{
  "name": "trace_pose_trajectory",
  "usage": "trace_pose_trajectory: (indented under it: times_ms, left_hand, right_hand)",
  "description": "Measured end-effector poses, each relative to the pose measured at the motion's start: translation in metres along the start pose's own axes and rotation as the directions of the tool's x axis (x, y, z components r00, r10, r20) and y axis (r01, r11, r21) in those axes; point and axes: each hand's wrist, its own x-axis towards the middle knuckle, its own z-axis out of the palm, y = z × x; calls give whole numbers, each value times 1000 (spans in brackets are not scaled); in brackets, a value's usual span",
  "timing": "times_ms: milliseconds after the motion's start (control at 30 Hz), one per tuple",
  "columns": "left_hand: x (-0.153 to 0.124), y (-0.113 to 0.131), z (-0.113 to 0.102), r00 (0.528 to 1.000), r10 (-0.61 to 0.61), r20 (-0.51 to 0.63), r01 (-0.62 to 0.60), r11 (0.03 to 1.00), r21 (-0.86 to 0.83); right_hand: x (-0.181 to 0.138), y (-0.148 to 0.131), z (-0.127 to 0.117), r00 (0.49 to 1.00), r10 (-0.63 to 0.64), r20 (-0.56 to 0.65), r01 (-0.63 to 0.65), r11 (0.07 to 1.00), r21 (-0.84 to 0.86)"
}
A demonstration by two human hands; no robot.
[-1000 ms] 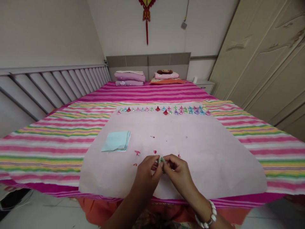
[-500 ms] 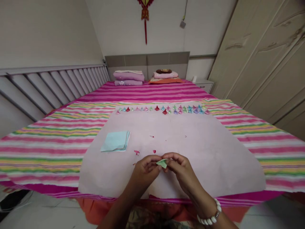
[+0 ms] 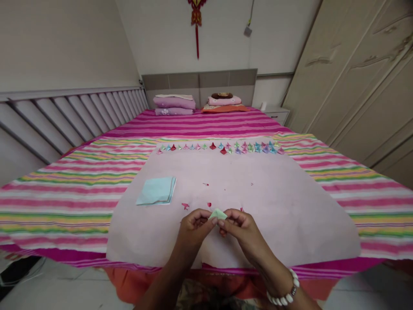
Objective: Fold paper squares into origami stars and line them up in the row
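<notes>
A small light green folded paper [image 3: 218, 214] is pinched between both hands just above the pale sheet [image 3: 284, 215]. My left hand [image 3: 196, 226] grips its left side, thumb on the near face. At its right side, the thumb and fingers of my right hand [image 3: 240, 226] close on it; a white bead bracelet circles that wrist. Close by lie small red paper scraps [image 3: 185, 206], one beyond each hand. A stack of light blue paper squares [image 3: 156, 190] rests to the left.
Rows of small colourful folded paper pieces [image 3: 223, 150] line the far edge of the sheet. Under it spreads a striped bedcover [image 3: 74, 185]. Folded bedding [image 3: 174, 103] sits by the headboard. A slatted rail [image 3: 80, 110] runs along the left, a wardrobe [image 3: 364, 86] along the right.
The green paper has been turned so that its point faces up and away. My fingers have shifted to its two lower corners, and a red scrap beyond my right hand now shows.
</notes>
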Motion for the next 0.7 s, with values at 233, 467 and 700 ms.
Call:
trace_pose_trajectory:
  times_ms: [233,467,700]
  left_hand:
    - [4,7,3,997,54,58,-56,998,23]
    - [0,2,15,996,-47,76,65,967,-246]
    - [1,-2,16,994,-83,65,98,955,-279]
  right_hand:
    - [-1,1,4,999,27,43,-26,999,-22]
    - [-3,7,9,994,36,107,-29,997,-71]
    - [-5,13,15,998,36,44,-34,999,-43]
